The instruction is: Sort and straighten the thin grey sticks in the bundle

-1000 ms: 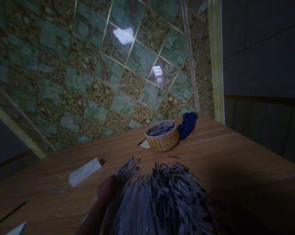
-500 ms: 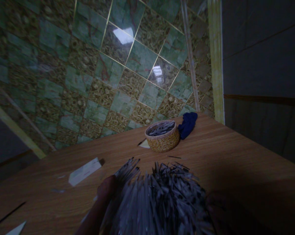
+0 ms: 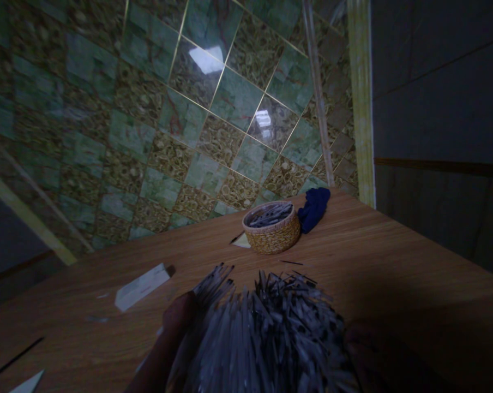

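Note:
A big heap of thin grey-white sticks (image 3: 271, 333), many with dark ends, fills the lower middle of the view. Their exact kind is too dim to make out. At the heap's left side my left hand (image 3: 180, 312) is closed around a bundle of the sticks (image 3: 212, 283), their dark tips pointing away from me. My right hand (image 3: 363, 335) rests against or beside the heap's right edge. It lies in deep shadow, so its fingers do not show clearly.
Beyond the heap, a round woven basket (image 3: 273, 240) holds more such sticks, with dark blue cloth (image 3: 314, 209) beside it. A pale paper strip (image 3: 142, 286), a dark rod (image 3: 14, 360) and paper scraps lie on the wooden table (image 3: 394, 245). A tiled wall (image 3: 214, 131) stands behind.

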The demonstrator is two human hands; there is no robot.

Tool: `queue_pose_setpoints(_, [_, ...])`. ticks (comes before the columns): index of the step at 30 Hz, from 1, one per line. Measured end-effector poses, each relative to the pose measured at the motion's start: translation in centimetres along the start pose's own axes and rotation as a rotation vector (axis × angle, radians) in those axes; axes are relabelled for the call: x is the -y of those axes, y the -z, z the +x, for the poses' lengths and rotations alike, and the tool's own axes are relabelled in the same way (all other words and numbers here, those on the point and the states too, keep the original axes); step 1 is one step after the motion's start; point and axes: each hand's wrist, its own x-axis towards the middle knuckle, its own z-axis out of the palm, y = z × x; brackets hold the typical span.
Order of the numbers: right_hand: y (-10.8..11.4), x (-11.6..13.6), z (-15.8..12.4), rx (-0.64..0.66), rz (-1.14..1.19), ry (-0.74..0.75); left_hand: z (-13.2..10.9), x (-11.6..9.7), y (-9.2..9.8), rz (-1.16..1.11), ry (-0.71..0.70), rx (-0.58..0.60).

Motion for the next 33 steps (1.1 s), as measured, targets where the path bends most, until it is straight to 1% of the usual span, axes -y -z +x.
queue_pose_setpoints(5, [0.3,0.1,0.1,0.007,-0.015,0.066,0.2,0.0,0.1,0.007,0.014,0.009])
queue_pose_setpoints(12, [-0.3,0.0,0.1,-0.006,0.035,-0.006,0.4,0.0,0.2,0.011,0.035,0.032])
queue_pose_setpoints(18, [0.8,1.0,-0.5,0.029,0.022,0.04,1.1,0.2,0.1,-0.004,0.057,0.06])
queue_pose_setpoints(21, [0.8,1.1,-0.6,0.035,0.027,0.018,1.5,0.3,0.0,-0.014,0.068,0.067])
queue_pose_setpoints(26, [-0.1,0.1,0.0,0.013,0.02,0.002,1.6,0.1,0.3,-0.025,0.089,0.083])
queue_pose_setpoints(30, [-0.4,-0.7,0.6,0.003,-0.017,0.036,1.6,-0.1,0.7,-0.022,0.089,0.109])
queue_pose_setpoints(33, [-0.3,-1.0,0.8,-0.005,-0.044,0.068,1.6,-0.3,0.7,-0.002,0.079,0.096])
